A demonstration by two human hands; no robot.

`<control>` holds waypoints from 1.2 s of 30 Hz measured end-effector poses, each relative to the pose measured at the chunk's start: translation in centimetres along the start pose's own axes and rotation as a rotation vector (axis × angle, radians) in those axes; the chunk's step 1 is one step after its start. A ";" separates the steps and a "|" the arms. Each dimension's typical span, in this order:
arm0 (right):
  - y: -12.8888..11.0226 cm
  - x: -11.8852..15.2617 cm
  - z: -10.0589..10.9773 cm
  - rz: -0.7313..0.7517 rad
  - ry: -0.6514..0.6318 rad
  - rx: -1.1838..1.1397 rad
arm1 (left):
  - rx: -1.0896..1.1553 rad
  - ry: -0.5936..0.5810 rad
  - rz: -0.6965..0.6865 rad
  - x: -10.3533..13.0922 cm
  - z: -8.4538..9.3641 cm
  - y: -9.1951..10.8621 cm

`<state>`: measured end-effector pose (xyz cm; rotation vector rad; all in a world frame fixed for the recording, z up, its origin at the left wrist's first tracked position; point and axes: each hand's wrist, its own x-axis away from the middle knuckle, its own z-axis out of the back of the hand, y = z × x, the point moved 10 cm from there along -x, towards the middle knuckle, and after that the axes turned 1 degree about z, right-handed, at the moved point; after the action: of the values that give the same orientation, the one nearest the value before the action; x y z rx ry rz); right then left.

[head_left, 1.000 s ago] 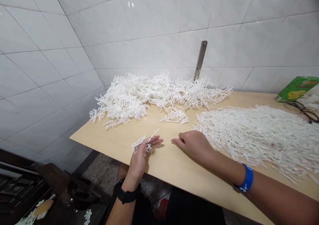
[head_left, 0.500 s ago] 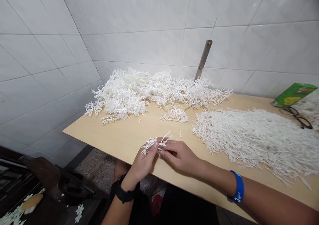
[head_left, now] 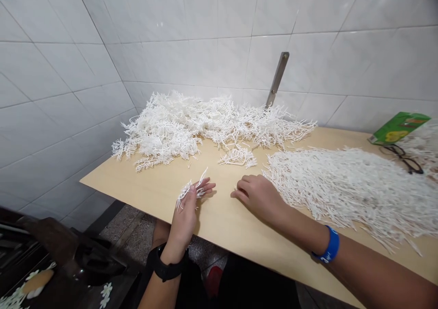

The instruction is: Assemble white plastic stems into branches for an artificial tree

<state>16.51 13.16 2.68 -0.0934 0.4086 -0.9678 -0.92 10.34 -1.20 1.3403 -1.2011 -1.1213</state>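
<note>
My left hand [head_left: 186, 211] pinches a small bunch of white branched plastic sprigs [head_left: 185, 194] between thumb and fingers, over the front part of the table. One longer strand sticks up past the fingertips. My right hand [head_left: 258, 197] is apart from it, closed low above the board, its fingers curled; whatever they hold, if anything, is hidden. Beside the right hand spreads a flat pile of loose thin white strands [head_left: 345, 190]. Farther back, against the wall, lies a tangled heap of white branched sprigs [head_left: 191, 122], with a small clump [head_left: 238, 157] in front of it.
The pale wooden table [head_left: 126, 179] borders a tiled wall. A metal bracket [head_left: 278, 78] rises behind the heap. At the far right are a green box [head_left: 398, 127] and dark-framed glasses [head_left: 404, 158]. Dark furniture [head_left: 68, 254] with white flower-shaped pieces [head_left: 106, 295] stands at lower left.
My hands, earlier together at the bunch, have moved apart. The left went left with the sprigs; the right moved right toward the strand pile, fingers curled.
</note>
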 end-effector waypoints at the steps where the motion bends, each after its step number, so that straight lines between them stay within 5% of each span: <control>1: 0.7 -0.1 0.4 -0.029 0.008 0.042 | 0.004 0.009 -0.005 0.0 0.1 0.0; 4: 1.5 0.0 2.0 -0.116 0.115 0.011 | -0.034 0.001 -0.004 0.0 0.1 -0.1; 6: 1.1 0.4 1.9 -0.180 0.146 -0.207 | -0.038 0.006 -0.009 0.0 0.2 0.0; 11: 0.3 0.9 -2.8 -0.360 -0.003 -0.898 | 0.022 0.016 0.007 -0.2 0.3 -0.5; 15: 3.0 1.4 -0.8 -0.451 0.270 -0.778 | 0.082 -0.012 -0.009 -0.2 0.1 -0.4; 17: 2.3 1.4 0.2 -0.384 0.282 -0.759 | 0.067 -0.075 0.002 0.0 -0.5 -0.1; 22: -3.9 1.1 -1.2 -0.073 -0.012 -0.947 | -0.094 -0.279 0.026 1.1 -2.7 0.5; 28: -4.2 0.9 -2.3 -0.007 -0.015 -0.875 | -0.241 -0.352 -0.062 1.6 -4.3 1.1; 32: -4.6 1.0 -1.9 0.029 -0.049 -0.846 | -0.272 -0.300 -0.073 1.2 -4.0 1.5; 36: -6.6 1.8 -1.4 0.177 -0.111 -0.781 | -0.245 -0.074 -0.032 0.3 -1.2 1.1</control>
<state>11.69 8.06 2.60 -0.8011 0.6624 -0.5808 0.19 10.05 -0.02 1.1430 -1.0589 -1.3053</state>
